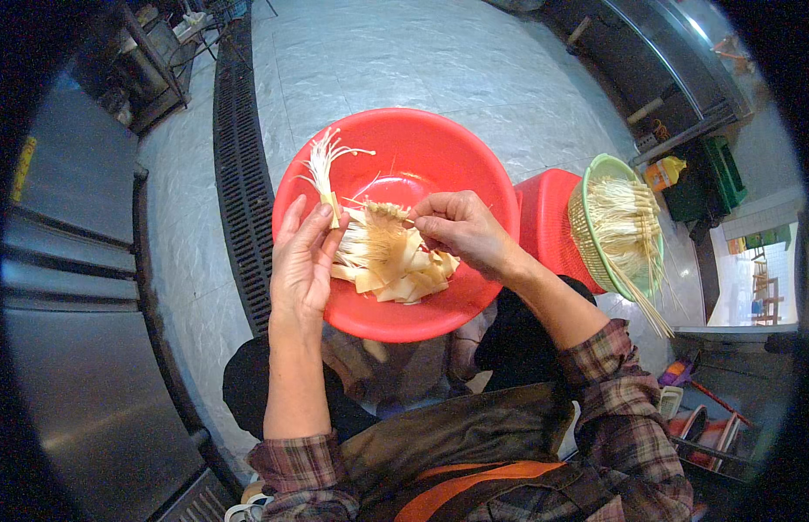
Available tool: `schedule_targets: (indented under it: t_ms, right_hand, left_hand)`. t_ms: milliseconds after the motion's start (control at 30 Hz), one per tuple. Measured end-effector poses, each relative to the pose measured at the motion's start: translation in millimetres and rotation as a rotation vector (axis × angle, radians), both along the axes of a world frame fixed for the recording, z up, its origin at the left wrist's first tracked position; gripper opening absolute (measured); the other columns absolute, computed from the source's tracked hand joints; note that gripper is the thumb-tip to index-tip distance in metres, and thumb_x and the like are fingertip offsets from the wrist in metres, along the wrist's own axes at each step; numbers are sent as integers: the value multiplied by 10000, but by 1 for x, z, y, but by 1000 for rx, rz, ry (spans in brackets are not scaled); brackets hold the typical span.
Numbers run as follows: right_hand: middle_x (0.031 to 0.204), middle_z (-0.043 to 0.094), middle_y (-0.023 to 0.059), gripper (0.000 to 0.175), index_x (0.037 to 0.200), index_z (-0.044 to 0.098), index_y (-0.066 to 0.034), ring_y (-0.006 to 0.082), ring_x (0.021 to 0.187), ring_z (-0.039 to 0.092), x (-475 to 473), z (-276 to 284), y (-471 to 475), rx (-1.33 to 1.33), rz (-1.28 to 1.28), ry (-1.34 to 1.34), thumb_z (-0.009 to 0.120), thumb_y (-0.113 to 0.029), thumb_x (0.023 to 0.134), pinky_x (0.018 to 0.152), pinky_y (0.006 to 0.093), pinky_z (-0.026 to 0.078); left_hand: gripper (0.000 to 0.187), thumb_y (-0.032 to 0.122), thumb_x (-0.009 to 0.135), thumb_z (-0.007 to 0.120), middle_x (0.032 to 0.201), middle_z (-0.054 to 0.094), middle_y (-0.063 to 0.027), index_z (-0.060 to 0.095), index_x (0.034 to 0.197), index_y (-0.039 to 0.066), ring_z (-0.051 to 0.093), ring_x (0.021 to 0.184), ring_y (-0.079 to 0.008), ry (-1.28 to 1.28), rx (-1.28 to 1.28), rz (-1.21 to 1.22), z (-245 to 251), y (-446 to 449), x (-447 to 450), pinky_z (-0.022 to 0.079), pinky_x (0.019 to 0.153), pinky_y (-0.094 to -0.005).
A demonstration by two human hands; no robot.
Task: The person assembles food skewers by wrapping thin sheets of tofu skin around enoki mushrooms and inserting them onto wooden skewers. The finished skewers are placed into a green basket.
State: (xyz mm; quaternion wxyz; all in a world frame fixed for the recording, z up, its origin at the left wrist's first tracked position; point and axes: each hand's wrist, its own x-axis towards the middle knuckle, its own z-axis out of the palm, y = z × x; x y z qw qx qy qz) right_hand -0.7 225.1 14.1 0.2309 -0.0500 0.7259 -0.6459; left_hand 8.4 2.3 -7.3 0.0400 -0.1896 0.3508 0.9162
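My left hand (306, 261) pinches a small bundle of enoki mushrooms (321, 166), wrapped near its lower end in a pale yellow strip that looks like tofu skin. The caps fan out upward. Just to the right, the fingertips of my right hand (460, 225) close on a thin skewer (409, 221), most of it hard to make out against the food. Under both hands, a red plastic basin (404, 323) holds loose enoki, a clump with a brownish base (386, 245) and a pile of flat tofu-skin strips (411, 277).
Right of the basin, a green-rimmed plastic basket (584, 222) full of wrapped enoki skewers (623, 215) rests on a red plastic stool (554, 228). Bare skewers (639, 303) jut over its rim. A floor drain grate (238, 163) and steel cabinets (84, 365) are at left.
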Motion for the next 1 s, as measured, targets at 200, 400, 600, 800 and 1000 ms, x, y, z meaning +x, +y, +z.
schedule_targets:
  t_ms: [200,400,600,800,1000]
  right_hand:
    - [740,612,-18,142,959,654,16,45,649,549,6,-2,-7,46,-3,228,559,-73,900,582,205,453]
    - [712,630,37,143,969,654,16,58,634,570,13,6,-7,278,-18,549,566,-25,865,556,239,455]
    - [752,646,101,147,968,650,15,112,658,607,13,4,-6,320,-6,682,592,11,833,568,274,472]
    - [716,613,138,142,902,634,-61,280,650,646,12,2,-6,464,-12,987,598,-22,770,538,384,492]
    - [696,548,55,182,889,595,-49,205,614,579,15,12,-7,789,89,1389,577,-132,729,511,338,478]
  left_hand:
    - [667,-43,810,678,1105,579,-171,300,1359,-27,608,993,-228,-10,4,6,-3,0,-1,540,910,-365]
    - [631,-53,813,668,1082,582,-162,324,1341,-24,609,988,-233,-20,11,33,-2,1,-1,543,913,-376]
    - [584,-40,804,679,1073,582,-154,372,1301,-26,611,970,-243,-35,-7,36,-1,1,0,553,885,-361]
    - [525,-45,784,688,1083,566,-156,436,1244,-27,600,969,-249,-64,5,-6,1,-2,0,566,853,-343]
    - [416,-60,769,685,1083,563,-153,512,1147,-33,592,956,-249,-151,129,-45,-1,-1,0,566,848,-346]
